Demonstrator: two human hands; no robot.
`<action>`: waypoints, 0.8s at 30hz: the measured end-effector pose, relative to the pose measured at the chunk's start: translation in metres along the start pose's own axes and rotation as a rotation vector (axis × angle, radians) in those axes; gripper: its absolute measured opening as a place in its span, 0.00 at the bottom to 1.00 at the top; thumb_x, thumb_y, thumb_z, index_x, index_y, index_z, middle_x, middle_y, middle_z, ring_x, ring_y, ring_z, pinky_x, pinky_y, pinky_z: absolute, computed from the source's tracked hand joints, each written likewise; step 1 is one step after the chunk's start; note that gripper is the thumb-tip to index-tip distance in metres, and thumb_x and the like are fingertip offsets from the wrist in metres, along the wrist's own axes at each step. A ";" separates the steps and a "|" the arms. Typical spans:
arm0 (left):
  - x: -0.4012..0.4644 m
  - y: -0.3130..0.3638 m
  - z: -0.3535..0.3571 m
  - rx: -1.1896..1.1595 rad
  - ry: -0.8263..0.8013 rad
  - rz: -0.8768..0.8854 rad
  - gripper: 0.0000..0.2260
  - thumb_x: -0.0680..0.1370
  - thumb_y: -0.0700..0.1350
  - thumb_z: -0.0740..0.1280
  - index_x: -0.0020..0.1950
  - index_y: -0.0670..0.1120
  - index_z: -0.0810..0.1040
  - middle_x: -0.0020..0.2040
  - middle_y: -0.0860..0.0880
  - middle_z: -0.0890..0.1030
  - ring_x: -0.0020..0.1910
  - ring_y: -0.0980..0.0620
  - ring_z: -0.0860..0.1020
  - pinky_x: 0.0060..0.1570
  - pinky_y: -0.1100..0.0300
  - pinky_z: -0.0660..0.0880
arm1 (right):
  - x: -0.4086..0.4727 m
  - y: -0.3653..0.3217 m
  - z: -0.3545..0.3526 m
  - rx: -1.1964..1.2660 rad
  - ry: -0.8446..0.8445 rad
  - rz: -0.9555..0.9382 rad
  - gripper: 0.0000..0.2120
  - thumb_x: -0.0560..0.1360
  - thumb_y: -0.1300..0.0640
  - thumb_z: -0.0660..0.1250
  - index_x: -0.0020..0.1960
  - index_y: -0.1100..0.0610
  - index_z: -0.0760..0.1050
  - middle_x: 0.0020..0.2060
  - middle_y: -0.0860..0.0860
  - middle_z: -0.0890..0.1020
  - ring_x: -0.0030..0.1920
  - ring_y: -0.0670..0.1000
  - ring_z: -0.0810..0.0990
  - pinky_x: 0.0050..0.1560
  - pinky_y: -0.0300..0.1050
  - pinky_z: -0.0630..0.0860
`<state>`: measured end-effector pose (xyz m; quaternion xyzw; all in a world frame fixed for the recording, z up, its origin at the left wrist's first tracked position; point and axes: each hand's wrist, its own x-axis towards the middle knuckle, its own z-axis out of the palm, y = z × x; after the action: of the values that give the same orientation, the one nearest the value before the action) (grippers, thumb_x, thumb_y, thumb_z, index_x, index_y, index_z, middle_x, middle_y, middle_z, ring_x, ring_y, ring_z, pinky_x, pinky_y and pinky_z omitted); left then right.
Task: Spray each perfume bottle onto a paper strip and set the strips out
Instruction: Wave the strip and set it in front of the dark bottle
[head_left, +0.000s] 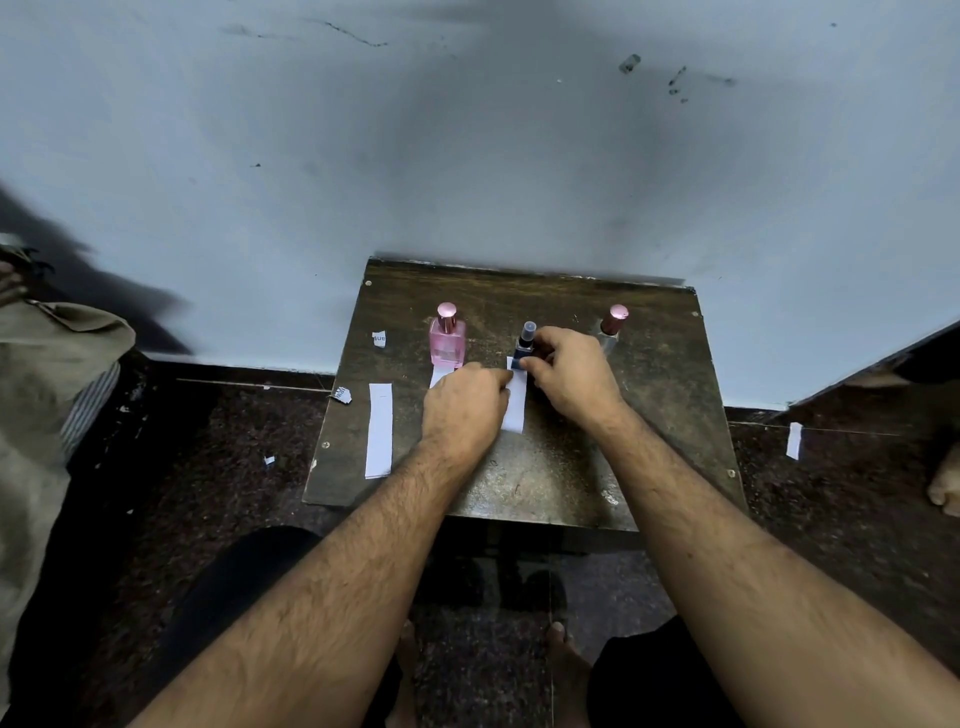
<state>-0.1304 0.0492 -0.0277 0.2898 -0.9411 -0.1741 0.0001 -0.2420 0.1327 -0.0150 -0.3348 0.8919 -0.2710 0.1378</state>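
Three perfume bottles stand in a row at the back of a small dark wooden table (545, 467): a pink bottle (447, 343) with a rose cap, a small dark blue bottle (524, 345) with a clear cap, and a clear bottle (612, 327) with a rose cap. My right hand (571, 374) grips the base of the blue bottle. My left hand (465, 405) rests on a white paper strip (516, 405) lying in front of the blue bottle. Another strip (440, 375) peeks out in front of the pink bottle. A longer strip (379, 430) lies at the table's left.
Torn paper scraps (379, 339) lie on the table's left side and one (342, 395) at its edge. A strip (794, 440) lies on the dark floor to the right. A wall stands right behind the table. Another person's clothing (52, 395) is at the left.
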 end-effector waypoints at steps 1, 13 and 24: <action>0.000 0.000 0.000 -0.001 0.002 0.001 0.12 0.81 0.50 0.60 0.61 0.54 0.78 0.52 0.48 0.79 0.53 0.45 0.78 0.43 0.55 0.69 | -0.001 0.000 0.000 -0.004 -0.002 0.002 0.12 0.75 0.57 0.70 0.58 0.56 0.80 0.53 0.52 0.84 0.53 0.52 0.80 0.54 0.44 0.74; -0.001 0.000 0.000 -0.004 0.018 0.010 0.12 0.81 0.51 0.60 0.61 0.54 0.78 0.53 0.48 0.79 0.53 0.45 0.78 0.42 0.56 0.68 | -0.002 -0.001 -0.003 -0.009 -0.031 0.019 0.12 0.75 0.57 0.70 0.58 0.56 0.80 0.53 0.52 0.84 0.54 0.51 0.81 0.55 0.44 0.74; -0.004 0.001 -0.002 0.003 0.010 0.012 0.11 0.81 0.50 0.60 0.58 0.53 0.79 0.52 0.48 0.78 0.53 0.45 0.78 0.41 0.56 0.67 | -0.002 -0.001 -0.001 -0.033 -0.024 0.005 0.13 0.75 0.57 0.70 0.58 0.56 0.80 0.53 0.53 0.84 0.54 0.52 0.81 0.56 0.46 0.75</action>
<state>-0.1272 0.0511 -0.0252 0.2849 -0.9431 -0.1713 0.0052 -0.2405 0.1338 -0.0138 -0.3378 0.8954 -0.2520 0.1436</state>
